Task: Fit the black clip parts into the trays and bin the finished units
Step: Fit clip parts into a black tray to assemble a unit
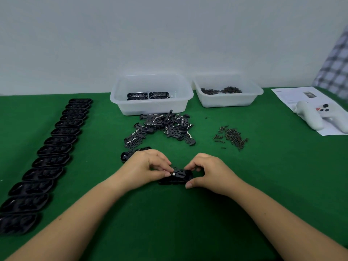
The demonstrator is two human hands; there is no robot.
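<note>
Green felt covers the worktop [188,223]. Along its left side runs a slanting row of empty black trays [50,161], each just beside the next, from the near edge toward the wall. Further right, one more black tray [130,153] lies partly under the left hand [145,168]. That hand's grip is closed: thumb and fingers pinch the left end of a black clip part [178,173] sitting on top of the tray being filled [169,182], which rests on the felt between the two hands. The right hand [209,174] pinches the right end of the same clip part, its thumb pressed against the tray's near edge, so its grip is closed on the work too.

Behind the hands lies a loose heap of clip parts [162,127]. Beyond the heap stands a translucent plastic bin [150,108] with several finished units [148,96] lying in the bottom. To its right, a second translucent bin [227,102] holds small dark pins, and a scattered pile of pins [232,136] lies on the felt in front of it. At the far right a white game controller [318,115] rests on a printed sheet of paper [288,95].
</note>
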